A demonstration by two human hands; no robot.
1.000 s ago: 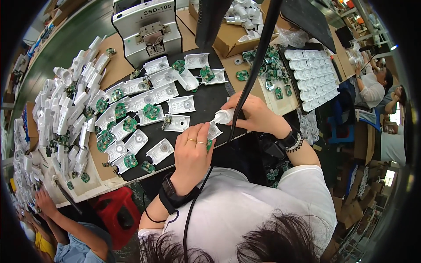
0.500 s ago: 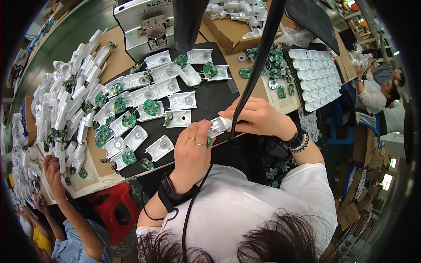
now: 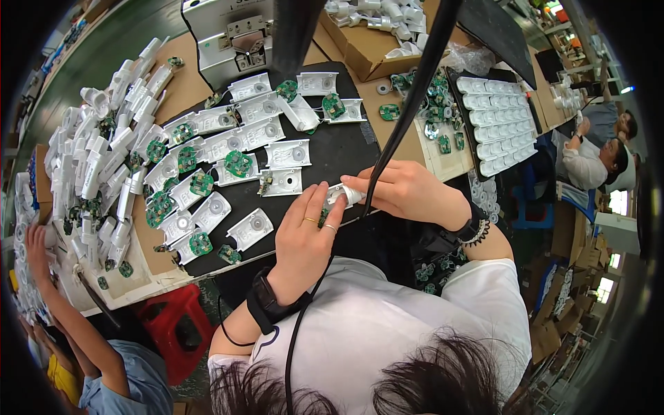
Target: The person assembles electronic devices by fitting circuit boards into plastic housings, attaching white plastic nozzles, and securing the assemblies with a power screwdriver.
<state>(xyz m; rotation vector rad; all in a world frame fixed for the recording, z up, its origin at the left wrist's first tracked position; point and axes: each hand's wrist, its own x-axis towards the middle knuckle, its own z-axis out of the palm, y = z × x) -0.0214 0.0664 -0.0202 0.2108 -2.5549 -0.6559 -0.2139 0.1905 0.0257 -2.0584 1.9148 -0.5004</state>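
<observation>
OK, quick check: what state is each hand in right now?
Left hand: closed, holding a small, curved white plastic shell.
Right hand: closed, holding a rounded white plastic piece at that shell's right end; whether they're joined can't be told.

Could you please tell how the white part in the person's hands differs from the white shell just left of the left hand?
The white part is held between the left hand and right hand; the white shell lies untouched on the black mat. The white part is partly covered, while the white shell openly shows its hollow inside. Both are white.
</observation>
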